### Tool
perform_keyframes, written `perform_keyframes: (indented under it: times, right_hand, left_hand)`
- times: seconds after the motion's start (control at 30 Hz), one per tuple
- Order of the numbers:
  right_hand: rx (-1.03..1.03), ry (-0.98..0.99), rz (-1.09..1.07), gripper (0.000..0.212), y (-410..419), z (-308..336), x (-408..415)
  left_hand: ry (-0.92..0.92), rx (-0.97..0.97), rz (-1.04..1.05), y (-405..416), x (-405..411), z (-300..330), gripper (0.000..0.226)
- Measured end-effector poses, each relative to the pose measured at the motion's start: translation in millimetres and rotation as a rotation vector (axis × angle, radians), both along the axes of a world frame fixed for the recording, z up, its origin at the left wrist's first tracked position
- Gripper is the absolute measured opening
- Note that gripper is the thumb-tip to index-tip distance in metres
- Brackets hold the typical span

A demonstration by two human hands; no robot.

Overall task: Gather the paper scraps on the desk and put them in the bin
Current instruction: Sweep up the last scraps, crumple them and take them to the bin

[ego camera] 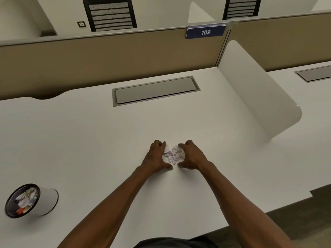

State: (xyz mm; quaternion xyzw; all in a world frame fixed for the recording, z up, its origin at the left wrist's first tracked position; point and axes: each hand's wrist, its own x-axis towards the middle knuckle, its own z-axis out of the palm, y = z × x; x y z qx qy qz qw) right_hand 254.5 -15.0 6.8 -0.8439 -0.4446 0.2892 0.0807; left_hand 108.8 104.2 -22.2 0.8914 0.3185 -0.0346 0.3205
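A small heap of white and pale lilac paper scraps (172, 154) lies on the white desk (89, 140), in the middle and near me. My left hand (156, 157) cups the heap from the left and my right hand (192, 156) cups it from the right. On both hands the fingers curl round the far side and the thumbs close in on the near side. The hands almost meet around the scraps. The bin (45, 201), a small white tub with a black rim, stands on the desk at the near left and holds crumpled paper.
A grey cable flap (155, 90) is set into the desk behind the heap. A beige partition (107, 59) with a blue sign "109" (205, 32) backs the desk. A white curved divider (256, 90) stands on the right. The desk's front edge runs near right.
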Motion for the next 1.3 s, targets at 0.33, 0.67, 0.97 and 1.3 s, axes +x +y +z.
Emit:
perform_keyframes:
  times: [0.33, 0.67, 0.97, 1.3]
  right_hand:
    - [-0.055, -0.050, 0.059, 0.110, -4, 0, 8]
    - [0.030, -0.006, 0.139, 0.068, 20, -2, -15]
    - [0.109, -0.041, 0.094, 0.016, 23, -12, -34]
    - [0.098, 0.037, -0.031, 0.019, 28, -9, -60]
  left_hand:
    - [0.012, 0.038, 0.029, 5, -11, 0, 0.111]
    - [-0.066, -0.096, 0.058, -5, 2, 6, 0.064]
    - [-0.075, -0.033, 0.174, -17, -5, 5, 0.018]
    - [-0.070, -0.091, 0.383, -27, -26, 13, 0.007]
